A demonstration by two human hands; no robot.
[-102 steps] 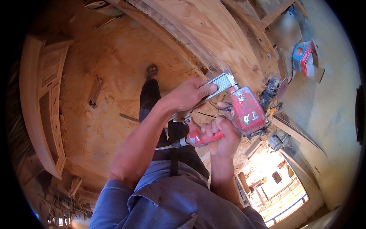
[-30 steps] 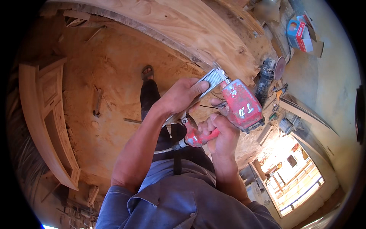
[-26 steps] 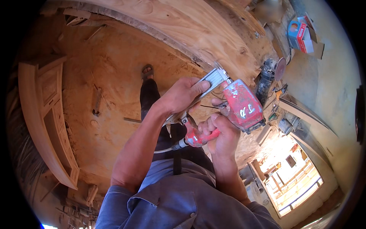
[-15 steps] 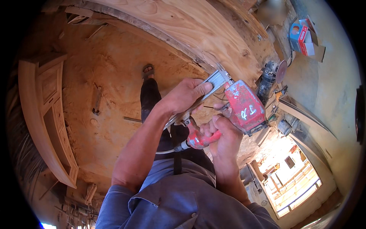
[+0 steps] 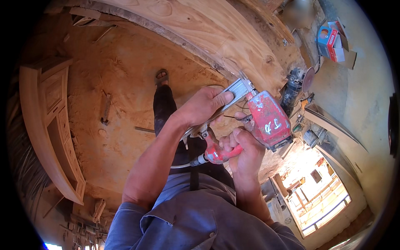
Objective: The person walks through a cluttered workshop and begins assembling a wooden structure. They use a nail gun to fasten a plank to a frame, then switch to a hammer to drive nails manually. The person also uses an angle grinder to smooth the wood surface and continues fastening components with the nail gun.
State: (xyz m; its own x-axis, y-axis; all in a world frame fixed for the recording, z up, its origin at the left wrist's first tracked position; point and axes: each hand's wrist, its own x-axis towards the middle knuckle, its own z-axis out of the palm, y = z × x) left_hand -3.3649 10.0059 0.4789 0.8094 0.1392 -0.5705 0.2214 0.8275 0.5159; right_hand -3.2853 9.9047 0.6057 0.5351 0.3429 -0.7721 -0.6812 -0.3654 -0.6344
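Observation:
A worn red nail gun [image 5: 270,118] is held in front of my body, tilted with its nose toward the workbench. My right hand [image 5: 246,146] is wrapped round its red handle. My left hand [image 5: 204,104] grips the magazine, thumb on a silvery strip of nails [image 5: 236,91] that lies in the metal channel. The left fingers under the magazine are mostly hidden. An air hose [image 5: 181,166] joins the handle's lower end through a metal coupling [image 5: 198,161].
A broad wooden board [image 5: 216,33] lies along the bench ahead. At the right are an angle grinder [image 5: 293,85] and an opened blue-and-red box [image 5: 331,43]. A wooden cabinet [image 5: 52,121] stands at the left. On the dusty floor lies a hammer-like tool [image 5: 106,109].
The nail gun has shifted very slightly to the right and down, along with my right hand. My left thumb stays on the nail strip, and both hands keep their grip.

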